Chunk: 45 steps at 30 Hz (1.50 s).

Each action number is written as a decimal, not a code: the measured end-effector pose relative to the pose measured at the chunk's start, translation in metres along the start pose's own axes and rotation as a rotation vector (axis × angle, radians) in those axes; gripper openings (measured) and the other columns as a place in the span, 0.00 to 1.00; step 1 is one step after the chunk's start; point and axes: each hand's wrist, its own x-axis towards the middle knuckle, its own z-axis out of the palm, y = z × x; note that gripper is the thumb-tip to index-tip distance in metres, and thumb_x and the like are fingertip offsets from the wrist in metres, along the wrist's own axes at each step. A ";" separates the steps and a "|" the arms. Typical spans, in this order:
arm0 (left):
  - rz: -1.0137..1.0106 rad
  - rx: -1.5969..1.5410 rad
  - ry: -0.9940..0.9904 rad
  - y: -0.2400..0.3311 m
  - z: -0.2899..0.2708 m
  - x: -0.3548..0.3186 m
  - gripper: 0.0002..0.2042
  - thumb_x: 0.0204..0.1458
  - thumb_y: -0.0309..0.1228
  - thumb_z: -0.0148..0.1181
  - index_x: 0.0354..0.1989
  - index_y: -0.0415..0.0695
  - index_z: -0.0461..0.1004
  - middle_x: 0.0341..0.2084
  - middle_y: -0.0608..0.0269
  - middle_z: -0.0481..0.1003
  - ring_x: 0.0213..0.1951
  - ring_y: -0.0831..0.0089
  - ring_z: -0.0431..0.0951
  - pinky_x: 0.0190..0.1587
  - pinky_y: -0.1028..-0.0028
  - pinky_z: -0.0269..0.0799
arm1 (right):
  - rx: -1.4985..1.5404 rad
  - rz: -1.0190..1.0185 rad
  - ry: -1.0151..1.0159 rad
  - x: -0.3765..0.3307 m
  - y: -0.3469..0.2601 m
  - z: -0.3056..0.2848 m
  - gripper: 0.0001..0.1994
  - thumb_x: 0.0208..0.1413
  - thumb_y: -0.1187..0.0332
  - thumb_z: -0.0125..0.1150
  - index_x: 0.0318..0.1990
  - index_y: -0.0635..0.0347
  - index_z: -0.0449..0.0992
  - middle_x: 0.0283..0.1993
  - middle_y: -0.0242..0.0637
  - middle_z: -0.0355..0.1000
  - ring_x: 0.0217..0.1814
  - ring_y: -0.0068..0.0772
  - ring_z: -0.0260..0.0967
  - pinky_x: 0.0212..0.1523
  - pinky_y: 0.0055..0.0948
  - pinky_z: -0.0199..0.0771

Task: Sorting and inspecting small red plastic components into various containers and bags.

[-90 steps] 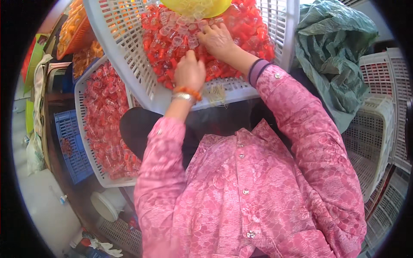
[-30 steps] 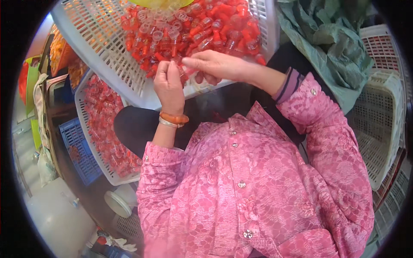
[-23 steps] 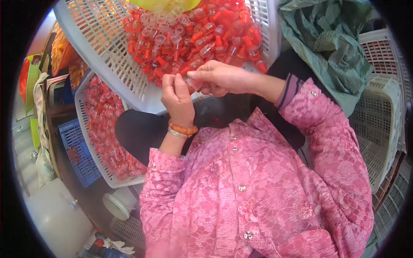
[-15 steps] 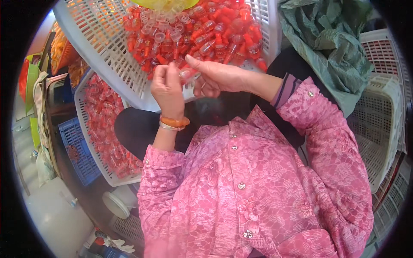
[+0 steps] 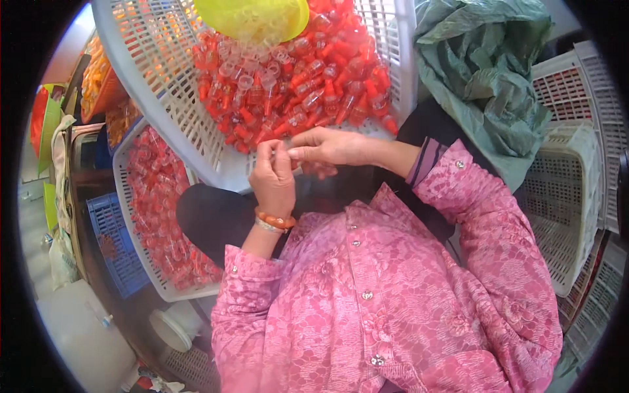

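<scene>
Item: small clear plastic piece (image 5: 283,152), pinched between both sets of fingertips at the near rim of the white slatted basket (image 5: 196,131).
Left hand (image 5: 274,182): fingers closed on the piece from the near side; orange bead bracelet (image 5: 275,220) at the wrist.
Right hand (image 5: 327,145): thumb and forefinger closed on the same piece from the right.
Contents of the basket: heap of red-and-clear small plastic parts (image 5: 295,85), with a yellow mesh bowl (image 5: 255,18) at the far side.
Left: second basket of red parts (image 5: 154,196).
Handling note: judged best held by the fingertips only, directly over the basket, so a dropped piece lands in the heap.
</scene>
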 end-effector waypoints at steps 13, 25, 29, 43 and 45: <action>0.313 0.306 0.411 0.012 -0.093 0.043 0.08 0.54 0.27 0.54 0.39 0.39 0.74 0.34 0.57 0.74 0.41 0.65 0.75 0.46 0.69 0.70 | -1.234 -0.432 0.888 0.124 -0.006 -0.056 0.16 0.52 0.64 0.57 0.46 0.61 0.69 0.38 0.48 0.73 0.39 0.52 0.72 0.39 0.41 0.71; 0.168 0.742 -0.120 -0.060 0.077 0.132 0.15 0.48 0.29 0.55 0.46 0.41 0.67 0.34 0.43 0.73 0.35 0.47 0.76 0.37 0.58 0.74 | -0.304 -0.519 0.895 0.048 -0.020 -0.074 0.20 0.44 0.61 0.64 0.41 0.65 0.71 0.30 0.45 0.75 0.33 0.37 0.75 0.36 0.34 0.73; 0.201 0.724 -0.058 -0.073 0.084 0.134 0.18 0.48 0.28 0.55 0.48 0.38 0.62 0.36 0.42 0.73 0.34 0.48 0.77 0.36 0.59 0.75 | -0.028 -0.374 0.787 0.023 -0.013 -0.082 0.23 0.43 0.60 0.66 0.44 0.66 0.72 0.30 0.42 0.75 0.32 0.29 0.74 0.35 0.30 0.73; -0.707 -0.829 -0.184 -0.018 0.014 0.060 0.10 0.54 0.38 0.53 0.36 0.45 0.66 0.21 0.61 0.73 0.16 0.70 0.72 0.16 0.73 0.69 | 0.157 -0.248 0.659 0.008 -0.020 -0.084 0.17 0.53 0.64 0.61 0.44 0.69 0.73 0.35 0.37 0.75 0.36 0.24 0.74 0.39 0.23 0.73; -0.740 -0.848 -0.171 -0.019 0.012 0.054 0.10 0.55 0.39 0.53 0.35 0.45 0.67 0.19 0.62 0.72 0.14 0.72 0.71 0.15 0.75 0.66 | 0.288 -0.174 0.545 0.009 -0.019 -0.075 0.16 0.55 0.64 0.59 0.46 0.68 0.73 0.37 0.37 0.75 0.38 0.24 0.74 0.41 0.23 0.73</action>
